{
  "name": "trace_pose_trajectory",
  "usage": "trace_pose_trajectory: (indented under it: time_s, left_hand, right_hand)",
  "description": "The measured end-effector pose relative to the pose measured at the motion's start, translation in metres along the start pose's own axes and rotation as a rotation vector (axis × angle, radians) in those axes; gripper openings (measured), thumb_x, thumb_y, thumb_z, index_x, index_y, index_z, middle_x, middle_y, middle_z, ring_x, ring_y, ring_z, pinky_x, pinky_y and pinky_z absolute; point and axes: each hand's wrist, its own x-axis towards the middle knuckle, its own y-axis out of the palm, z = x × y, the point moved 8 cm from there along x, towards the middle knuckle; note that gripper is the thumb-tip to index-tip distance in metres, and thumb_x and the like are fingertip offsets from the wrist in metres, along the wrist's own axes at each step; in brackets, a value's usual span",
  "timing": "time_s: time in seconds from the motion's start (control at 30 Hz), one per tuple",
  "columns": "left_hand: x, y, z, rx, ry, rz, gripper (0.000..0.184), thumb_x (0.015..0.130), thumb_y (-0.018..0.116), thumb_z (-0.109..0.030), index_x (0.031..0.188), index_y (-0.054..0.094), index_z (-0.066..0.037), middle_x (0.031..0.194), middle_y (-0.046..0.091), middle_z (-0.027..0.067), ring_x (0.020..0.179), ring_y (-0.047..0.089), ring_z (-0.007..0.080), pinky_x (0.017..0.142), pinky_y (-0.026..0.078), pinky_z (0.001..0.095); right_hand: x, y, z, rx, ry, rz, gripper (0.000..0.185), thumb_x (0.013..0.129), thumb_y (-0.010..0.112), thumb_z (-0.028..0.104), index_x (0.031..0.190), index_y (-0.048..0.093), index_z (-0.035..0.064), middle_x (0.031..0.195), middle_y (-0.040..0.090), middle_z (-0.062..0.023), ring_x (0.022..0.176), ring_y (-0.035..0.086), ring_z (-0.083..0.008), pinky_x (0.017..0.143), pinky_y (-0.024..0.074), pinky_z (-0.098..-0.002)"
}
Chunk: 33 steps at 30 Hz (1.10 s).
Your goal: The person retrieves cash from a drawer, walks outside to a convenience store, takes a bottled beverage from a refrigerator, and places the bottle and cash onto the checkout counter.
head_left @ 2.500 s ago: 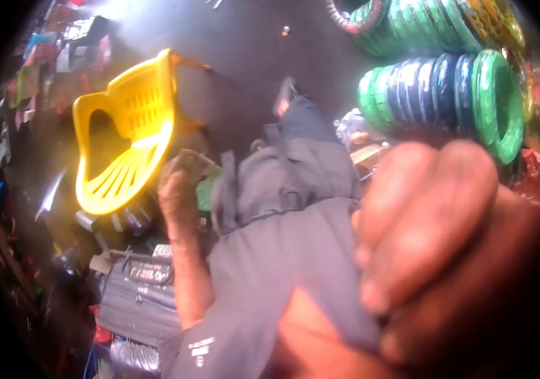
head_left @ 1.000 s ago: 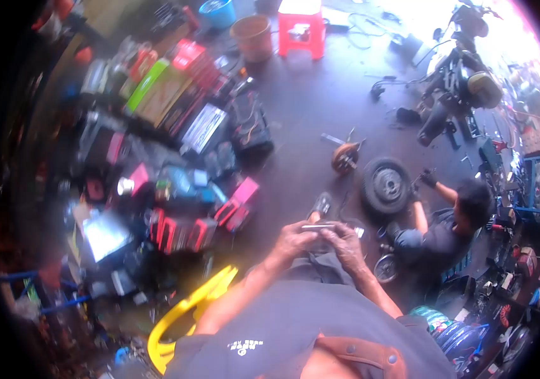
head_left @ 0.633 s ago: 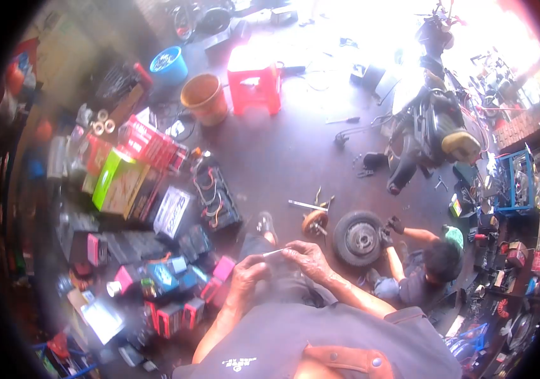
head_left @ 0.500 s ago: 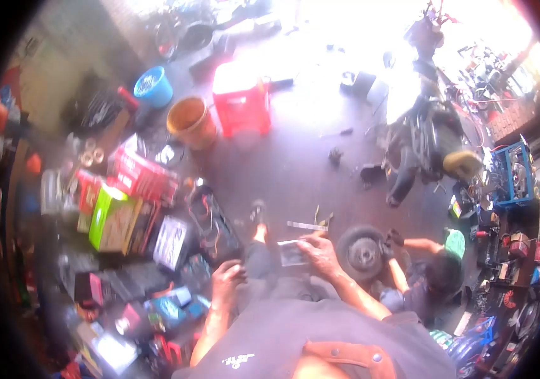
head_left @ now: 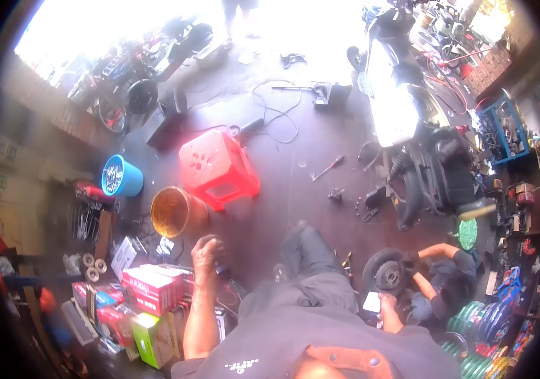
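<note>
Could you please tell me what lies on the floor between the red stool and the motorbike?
Between the red stool and the motorbike, the head view shows a cable, a screwdriver and, nearer the motorbike, a few small dark parts.

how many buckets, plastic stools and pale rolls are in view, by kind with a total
buckets: 2, a blue bucket and a brown bucket
plastic stools: 1, the red stool
pale rolls: 3, grouped together
total: 6
</note>
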Motion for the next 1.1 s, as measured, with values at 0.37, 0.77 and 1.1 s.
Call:
trace_pose_trajectory:
  time_s: [0.37,0.77,1.1]
  left_hand:
    - [0.267,0.052,0.049,1.069,0.073,-0.001,0.024,0.071,0.06,-0.016,0.085,0.066,0.003,0.087,0.066,0.0187,0.078,0.063,0.0302,0.071,0.05,0.035]
    - [0.537,0.22,-0.076,0.995,-0.123,0.096,0.014,0.069,0.054,-0.007,0.072,0.064,0.002,0.064,0.063,0.0149,0.057,0.06,0.0222,0.051,0.048,0.037]
    - [0.912,0.519,-0.418,0.61,0.088,0.049,0.026,0.072,0.058,-0.013,0.09,0.062,0.006,0.069,0.06,0.0072,0.059,0.055,0.0131,0.052,0.044,0.0276]
  right_hand:
    - [0.085,0.152,0.388,0.1,-0.221,0.043,0.025,0.076,0.067,0.015,0.095,0.065,-0.0016,0.095,0.065,-0.0133,0.088,0.06,-0.0227,0.079,0.0459,-0.0363]
    - [0.165,0.331,0.959,-0.019,-0.896,0.119,0.033,0.082,0.063,0.027,0.093,0.065,-0.0041,0.082,0.064,-0.0092,0.075,0.057,-0.018,0.071,0.0441,-0.0327]
    - [0.228,0.393,0.917,0.138,-0.043,-0.118,0.019,0.073,0.07,0.013,0.087,0.069,0.0004,0.083,0.068,-0.0135,0.079,0.063,-0.0232,0.075,0.0475,-0.0362]
